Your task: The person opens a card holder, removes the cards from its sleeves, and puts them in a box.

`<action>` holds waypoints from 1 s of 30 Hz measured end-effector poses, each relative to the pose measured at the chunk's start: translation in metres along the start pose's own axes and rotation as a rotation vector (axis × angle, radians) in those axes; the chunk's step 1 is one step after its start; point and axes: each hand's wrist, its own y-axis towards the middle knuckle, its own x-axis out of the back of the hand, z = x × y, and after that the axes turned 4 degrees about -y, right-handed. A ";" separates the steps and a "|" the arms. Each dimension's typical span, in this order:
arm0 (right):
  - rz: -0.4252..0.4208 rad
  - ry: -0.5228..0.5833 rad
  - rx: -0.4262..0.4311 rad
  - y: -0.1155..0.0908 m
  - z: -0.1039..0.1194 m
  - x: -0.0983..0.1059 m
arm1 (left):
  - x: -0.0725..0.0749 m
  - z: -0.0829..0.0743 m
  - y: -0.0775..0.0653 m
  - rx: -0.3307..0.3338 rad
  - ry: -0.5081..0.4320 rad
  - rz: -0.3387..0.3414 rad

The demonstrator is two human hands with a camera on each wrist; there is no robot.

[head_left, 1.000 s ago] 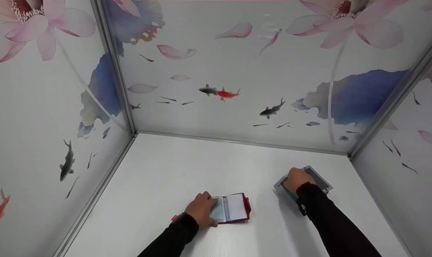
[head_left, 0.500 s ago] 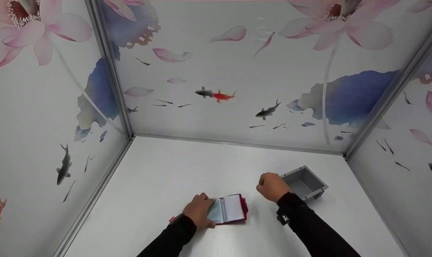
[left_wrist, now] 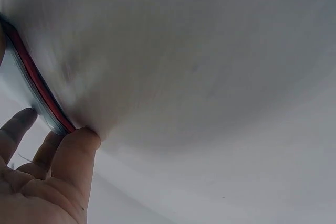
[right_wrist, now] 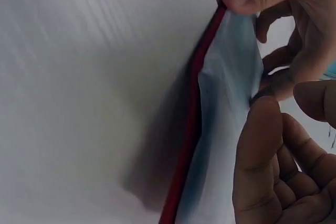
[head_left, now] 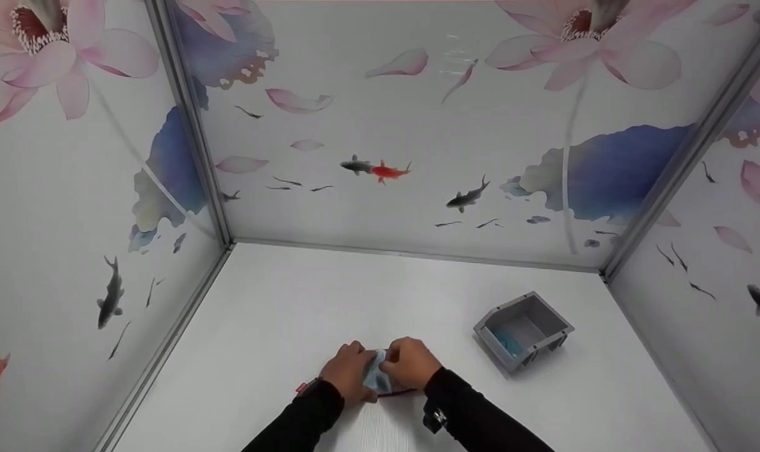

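Note:
A small card holder (head_left: 397, 394) with a red cover and clear plastic sleeves lies open on the white table. My left hand (head_left: 348, 371) grips its left side, the thumb along the near edge in the left wrist view. Over the holder's right part is my right hand (head_left: 412, 363), its fingers bent at the bluish clear sleeve (right_wrist: 226, 77). One fingertip meets the sleeve's edge in the right wrist view, with a gap to the neighbouring finger; I cannot tell whether it pinches the sleeve. The holder's right page is mostly hidden behind this hand.
A grey plastic bin (head_left: 523, 361) stands to the right on the table (head_left: 317, 295), with flat teal pieces (head_left: 508, 342) inside. Panels printed with flowers and fish (head_left: 464, 194) enclose the table at the back and both sides.
My right hand has come out of the grey bin and moved left to the card holder. The left hand has kept its grip. The bin's inside is now uncovered.

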 end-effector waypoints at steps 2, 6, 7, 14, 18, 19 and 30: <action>-0.009 -0.011 -0.020 0.003 0.001 -0.009 | 0.000 0.000 0.000 -0.003 0.008 0.000; -0.011 -0.022 -0.065 0.008 0.001 -0.023 | -0.002 0.000 0.000 -0.008 0.025 -0.001; -0.008 -0.029 -0.078 0.009 0.000 -0.026 | -0.002 -0.001 0.000 -0.007 0.029 -0.001; -0.030 -0.125 -0.120 0.013 0.003 -0.039 | -0.008 0.006 0.006 0.039 0.009 0.040; -0.038 -0.140 -0.119 0.014 0.001 -0.041 | -0.003 0.006 0.006 0.030 -0.016 0.048; -0.038 -0.134 -0.118 0.013 0.001 -0.040 | -0.002 0.006 0.006 0.024 -0.015 0.047; -0.023 -0.120 -0.067 0.006 0.003 -0.027 | 0.001 0.010 0.000 -0.036 -0.008 0.007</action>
